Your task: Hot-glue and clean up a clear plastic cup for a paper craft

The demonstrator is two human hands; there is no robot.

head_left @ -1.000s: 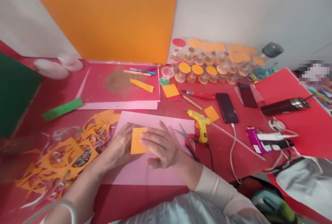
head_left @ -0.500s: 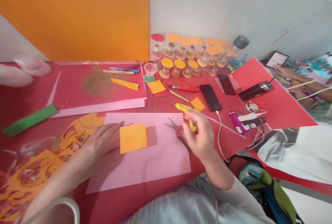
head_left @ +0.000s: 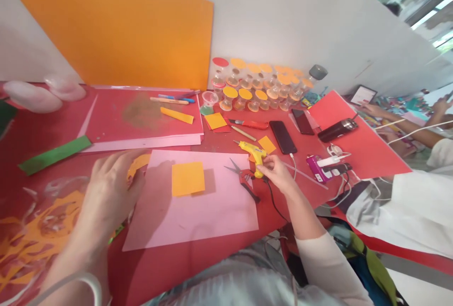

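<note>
My right hand (head_left: 275,173) closes around the handle of the yellow glue gun (head_left: 254,152), which lies on the red table (head_left: 290,202) beside red-handled scissors (head_left: 242,177). An orange paper square (head_left: 188,178) rests on a pink sheet (head_left: 198,202) in front of me. My left hand (head_left: 109,188) hovers left of the pink sheet over orange paper cuttings (head_left: 38,230), fingers curled downward; whether it holds anything is hidden.
A large orange board (head_left: 116,27) leans on the wall. Several small jars with orange lids (head_left: 262,86), pens (head_left: 170,100), a red cutter (head_left: 249,123), two phones (head_left: 283,137), a dark flask (head_left: 336,130) and a green strip (head_left: 54,154) lie around. Other people's arms (head_left: 406,126) are at the far right.
My right hand left the orange square, went right and took hold of the glue gun. My left hand slid off the square to the left, over the cuttings.
</note>
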